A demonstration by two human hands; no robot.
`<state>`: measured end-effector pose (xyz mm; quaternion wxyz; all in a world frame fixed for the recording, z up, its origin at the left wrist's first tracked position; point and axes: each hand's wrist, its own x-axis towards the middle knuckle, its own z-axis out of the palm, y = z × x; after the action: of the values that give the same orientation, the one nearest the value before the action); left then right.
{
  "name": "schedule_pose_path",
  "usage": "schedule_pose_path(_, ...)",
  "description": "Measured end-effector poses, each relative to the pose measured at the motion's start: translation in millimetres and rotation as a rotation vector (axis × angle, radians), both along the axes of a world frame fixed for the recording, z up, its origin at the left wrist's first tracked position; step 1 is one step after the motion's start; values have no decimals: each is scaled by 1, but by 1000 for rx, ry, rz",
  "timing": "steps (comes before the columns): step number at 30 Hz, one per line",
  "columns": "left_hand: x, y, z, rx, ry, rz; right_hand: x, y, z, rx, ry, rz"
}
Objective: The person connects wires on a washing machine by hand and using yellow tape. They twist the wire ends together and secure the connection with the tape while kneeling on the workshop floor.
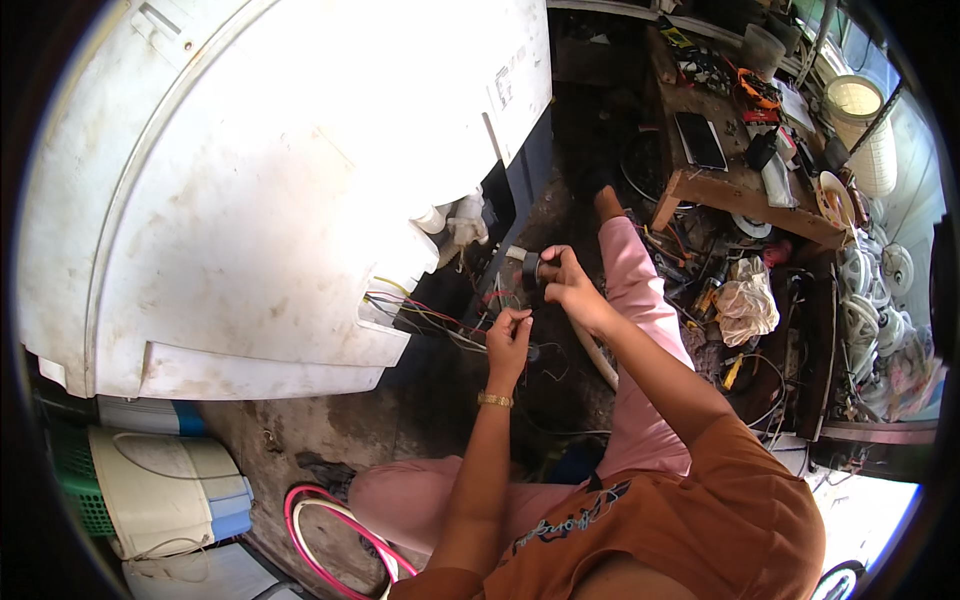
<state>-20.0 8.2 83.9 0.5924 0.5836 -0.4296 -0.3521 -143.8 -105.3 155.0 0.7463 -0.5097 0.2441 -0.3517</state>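
My right hand grips a roll of black tape beside the open lower section of a large white appliance housing. Just below and left of it, my left hand pinches something thin and dark, possibly wire or a tape end; it is too small to tell. Loose coloured wires run from the housing's cutout toward both hands. White plastic fittings show inside the housing, and a pale hose lies beneath my right forearm.
A wooden workbench with a phone and tools stands at upper right, clutter and crumpled paper beneath it. My stretched leg lies alongside. Cream plastic casings sit at lower left, near coiled pink and cream hoses. White wheel-like parts are piled at right.
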Motion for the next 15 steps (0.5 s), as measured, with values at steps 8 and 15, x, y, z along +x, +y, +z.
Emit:
schedule_pose_path(8,4,-2,20,32,-15,103,-49,78,-4,-333,667,94)
schedule_pose_path(15,-17,-10,16,55,51,-176,-35,-14,-106,-280,279,-157)
